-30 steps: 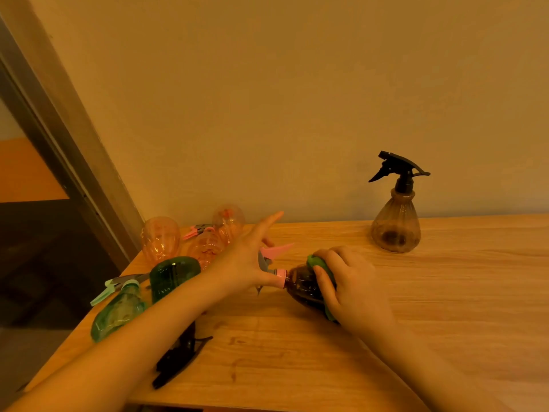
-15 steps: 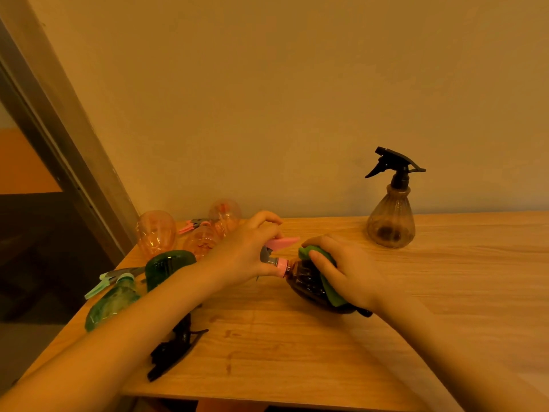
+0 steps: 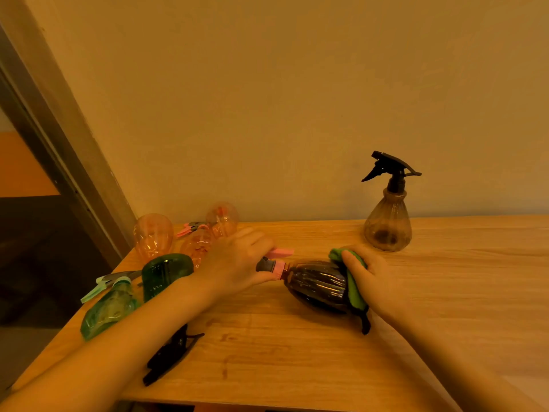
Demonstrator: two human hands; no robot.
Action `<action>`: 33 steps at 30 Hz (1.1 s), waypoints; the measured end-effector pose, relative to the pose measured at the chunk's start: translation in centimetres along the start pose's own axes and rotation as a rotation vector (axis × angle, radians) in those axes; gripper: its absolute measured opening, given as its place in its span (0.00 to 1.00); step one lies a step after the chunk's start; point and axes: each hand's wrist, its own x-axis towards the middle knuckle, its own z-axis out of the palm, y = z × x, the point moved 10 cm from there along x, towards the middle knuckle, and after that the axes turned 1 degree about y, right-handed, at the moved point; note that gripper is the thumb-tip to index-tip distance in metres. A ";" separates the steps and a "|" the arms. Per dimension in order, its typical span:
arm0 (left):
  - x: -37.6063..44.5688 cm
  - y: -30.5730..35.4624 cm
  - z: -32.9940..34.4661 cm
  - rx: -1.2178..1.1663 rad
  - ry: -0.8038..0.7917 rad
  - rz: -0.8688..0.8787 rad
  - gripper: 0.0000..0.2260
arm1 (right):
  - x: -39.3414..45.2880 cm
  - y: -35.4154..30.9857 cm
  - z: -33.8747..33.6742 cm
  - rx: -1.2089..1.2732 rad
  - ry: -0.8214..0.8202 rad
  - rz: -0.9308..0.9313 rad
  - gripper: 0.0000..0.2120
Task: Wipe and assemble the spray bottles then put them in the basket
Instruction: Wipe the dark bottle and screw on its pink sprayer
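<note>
Green cloth point(image 3: 353, 289) now at ribbed base

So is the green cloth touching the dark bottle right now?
Touching: the head view shows the right hand pressing the green cloth against the dark bottle.

Count on the table: three orange bottle bodies point(image 3: 153, 236) at the back left, two green bottles point(image 3: 166, 273) beside them. One dark bottle point(image 3: 318, 283) lies on its side, one brown bottle point(image 3: 387, 230) stands with its black sprayer. One green cloth point(image 3: 353, 289), one loose black sprayer head point(image 3: 169, 356), two hands.
</note>
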 end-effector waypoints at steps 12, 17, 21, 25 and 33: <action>0.8 2.6 -0.6 0.266 0.142 0.156 0.13 | 0.2 -5.3 2.5 -0.414 -0.117 -0.230 0.13; 0.5 2.5 -0.1 0.275 0.107 0.146 0.10 | -0.1 -3.9 1.8 -0.307 -0.066 -0.234 0.11; 0.2 2.1 0.9 0.234 0.015 0.139 0.11 | -1.2 -2.4 0.4 -0.140 -0.002 -0.220 0.12; 0.2 1.7 1.9 0.208 -0.062 0.132 0.10 | -3.0 -2.0 -0.5 -0.045 0.048 -0.316 0.16; 1.4 0.0 4.2 0.068 -0.183 0.006 0.12 | -2.6 0.8 -1.6 0.066 0.133 -0.204 0.16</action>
